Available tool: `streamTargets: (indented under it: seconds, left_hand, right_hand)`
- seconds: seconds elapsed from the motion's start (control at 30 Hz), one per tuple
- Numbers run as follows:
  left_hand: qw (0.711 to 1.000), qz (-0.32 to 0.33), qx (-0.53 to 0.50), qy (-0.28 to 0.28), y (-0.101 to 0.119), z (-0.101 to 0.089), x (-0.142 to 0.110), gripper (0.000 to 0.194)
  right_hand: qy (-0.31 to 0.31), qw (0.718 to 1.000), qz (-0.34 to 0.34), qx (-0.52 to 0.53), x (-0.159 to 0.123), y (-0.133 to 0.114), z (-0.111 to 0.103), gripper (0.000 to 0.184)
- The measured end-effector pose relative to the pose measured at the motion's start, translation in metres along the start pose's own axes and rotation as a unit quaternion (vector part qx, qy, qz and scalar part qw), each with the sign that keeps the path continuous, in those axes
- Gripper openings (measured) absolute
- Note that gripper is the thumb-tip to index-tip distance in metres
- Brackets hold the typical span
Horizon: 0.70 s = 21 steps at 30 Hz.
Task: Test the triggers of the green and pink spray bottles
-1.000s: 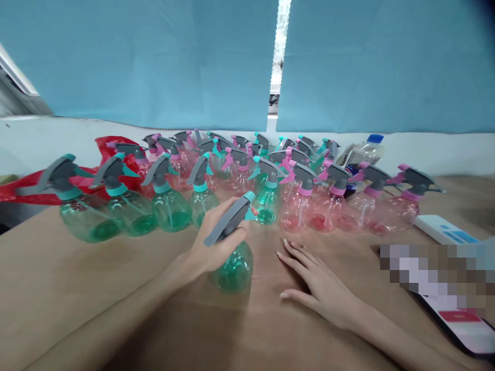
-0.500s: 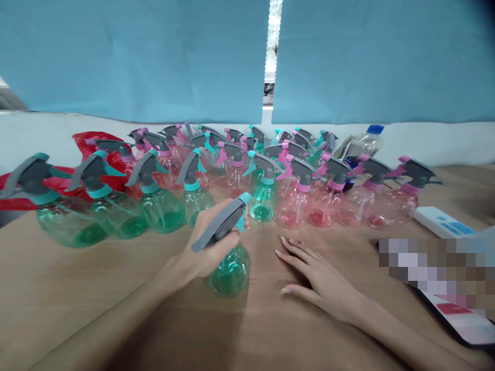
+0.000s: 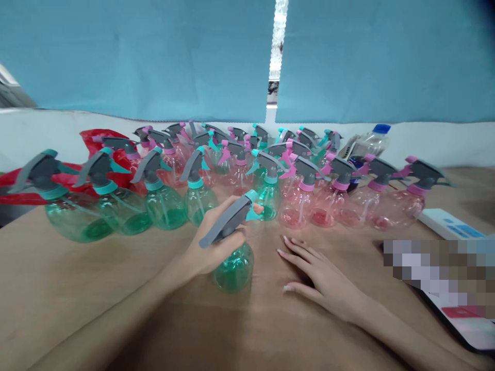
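Note:
My left hand [image 3: 216, 242] is closed around the neck of a green spray bottle [image 3: 234, 270] with a grey trigger head and turquoise nozzle. The bottle's collar is hidden by my fingers. My right hand [image 3: 317, 273] lies flat on the brown table [image 3: 270, 330], fingers spread, with nothing in it. In front of my hands stands a row of spray bottles: green ones such as the green bottle [image 3: 166, 206] at left and centre, and pink ones such as the pink bottle [image 3: 296, 208] at right. More bottles stand packed behind them.
A red plastic bag [image 3: 96, 136] lies behind the left bottles. At the back right is a clear bottle with a blue cap [image 3: 382, 129]. A white box [image 3: 450, 224] and a phone-like device [image 3: 467, 327], partly pixelated, lie at right. A blue curtain [image 3: 154, 62] hangs behind.
The whole view has shifted slightly, moving the scene a little to the right. My left hand still grips the green spray bottle, and my right hand still rests on the table.

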<state>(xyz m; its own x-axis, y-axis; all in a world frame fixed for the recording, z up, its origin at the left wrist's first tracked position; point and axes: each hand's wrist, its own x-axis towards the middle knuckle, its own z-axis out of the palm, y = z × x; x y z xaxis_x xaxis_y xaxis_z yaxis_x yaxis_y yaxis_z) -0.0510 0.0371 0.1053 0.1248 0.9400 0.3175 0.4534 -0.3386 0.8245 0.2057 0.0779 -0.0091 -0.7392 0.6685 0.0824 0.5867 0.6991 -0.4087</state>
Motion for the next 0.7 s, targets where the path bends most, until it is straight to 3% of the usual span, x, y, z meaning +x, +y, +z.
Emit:
streamTargets:
  seconds: [0.7]
  left_hand:
    - [0.997,-0.033,-0.076,0.001,0.0046,0.0045,0.0007,0.038]
  right_hand:
    - [-0.004,1.0,0.0,-0.004,0.0002,-0.0016,-0.0012,0.064]
